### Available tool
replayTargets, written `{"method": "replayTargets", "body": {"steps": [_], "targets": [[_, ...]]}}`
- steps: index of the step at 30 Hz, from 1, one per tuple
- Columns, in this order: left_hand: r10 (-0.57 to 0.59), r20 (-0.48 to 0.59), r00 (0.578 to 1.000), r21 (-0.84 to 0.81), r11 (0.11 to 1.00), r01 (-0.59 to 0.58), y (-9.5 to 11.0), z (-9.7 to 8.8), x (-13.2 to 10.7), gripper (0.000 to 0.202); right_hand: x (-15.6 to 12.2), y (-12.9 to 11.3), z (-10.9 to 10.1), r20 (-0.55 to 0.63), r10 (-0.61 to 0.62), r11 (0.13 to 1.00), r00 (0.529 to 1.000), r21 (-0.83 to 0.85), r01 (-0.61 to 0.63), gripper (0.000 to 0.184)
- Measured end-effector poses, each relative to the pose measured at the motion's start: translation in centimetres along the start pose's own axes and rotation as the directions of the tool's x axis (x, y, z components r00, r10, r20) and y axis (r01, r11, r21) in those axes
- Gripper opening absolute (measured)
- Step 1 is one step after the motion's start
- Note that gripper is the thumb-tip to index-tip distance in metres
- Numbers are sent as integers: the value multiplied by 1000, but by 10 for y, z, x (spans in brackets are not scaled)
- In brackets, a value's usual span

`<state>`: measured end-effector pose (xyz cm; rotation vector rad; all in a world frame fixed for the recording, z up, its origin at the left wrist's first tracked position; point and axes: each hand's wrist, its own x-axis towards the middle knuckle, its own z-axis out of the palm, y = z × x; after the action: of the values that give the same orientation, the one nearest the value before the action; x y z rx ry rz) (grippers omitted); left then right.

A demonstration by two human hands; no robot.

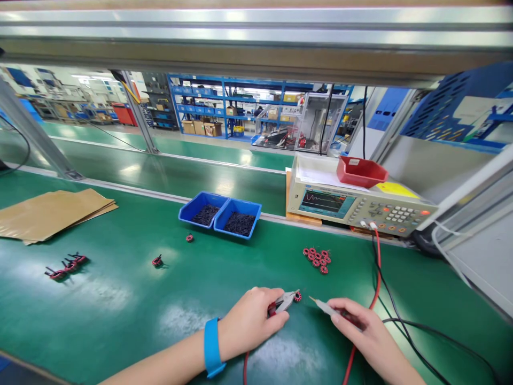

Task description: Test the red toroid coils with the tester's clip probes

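Note:
My left hand (pixel 256 319), a blue band at its wrist, is closed on a grey-jawed test clip (pixel 285 303) with a red lead. The clip's tip is at a small red-and-black wound ring coil (pixel 297 297); whether it grips the coil's wire I cannot tell. My right hand (pixel 358 323) pinches a grey test probe (pixel 324 307), its thin metal tip pointing left, a short gap from the coil. Beyond them lies a cluster of similar coils (pixel 317 259). Single coils (pixel 157 261) and a short row of coils with black sleeves (pixel 68 266) lie further left.
Two blue bins (pixel 251 233) of black pieces stand mid-bench. A tester with a screen (pixel 360 208) carries a red tray (pixel 362 172). Red and black cables (pixel 379 267) trail down the right. Brown sheets (pixel 52 211) lie left, below a metal beam (pixel 256 29).

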<state>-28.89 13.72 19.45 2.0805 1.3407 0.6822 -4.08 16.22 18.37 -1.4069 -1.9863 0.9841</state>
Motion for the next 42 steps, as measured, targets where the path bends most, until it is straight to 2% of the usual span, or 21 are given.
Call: {"method": "replayTargets", "body": {"steps": [5, 10, 22, 28, 32, 36, 42], "targets": [[0, -1, 1000, -6, 1000, 0, -2, 1, -1, 15, -5, -15, 4, -30, -34, 999, 999, -27, 33, 27], [3, 6, 1000, -10, 1000, -3, -3, 1, 0, 15, -5, -16, 7, -33, -40, 999, 999, -4, 40, 25], [-4, -7, 1000, 22, 1000, 4, -1, 2, 1, 10, -4, -19, 3, 43, -54, 998, 998, -30, 55, 22], [-17, 14, 1000, -20, 1000, 17, 1, -1, 0, 10, -5, -17, -5, 74, -52, 997, 996, -53, 56, 21], [-10, 20, 1000, -11, 1000, 10, 1, -1, 1, 7, -5, -21, -3, 89, -35, 981, 995, -186, 51, 17], [-3, 8, 1000, -7, 1000, 3, 0, 0, 2, 11, -3, -28, 6, 34, -37, 945, 999, -324, 46, 17], [-34, 5, 999, 8, 999, 34, -1, 2, 0, 7, -1, -25, 12, -21, -77, 932, 997, -355, 64, 18]]}}
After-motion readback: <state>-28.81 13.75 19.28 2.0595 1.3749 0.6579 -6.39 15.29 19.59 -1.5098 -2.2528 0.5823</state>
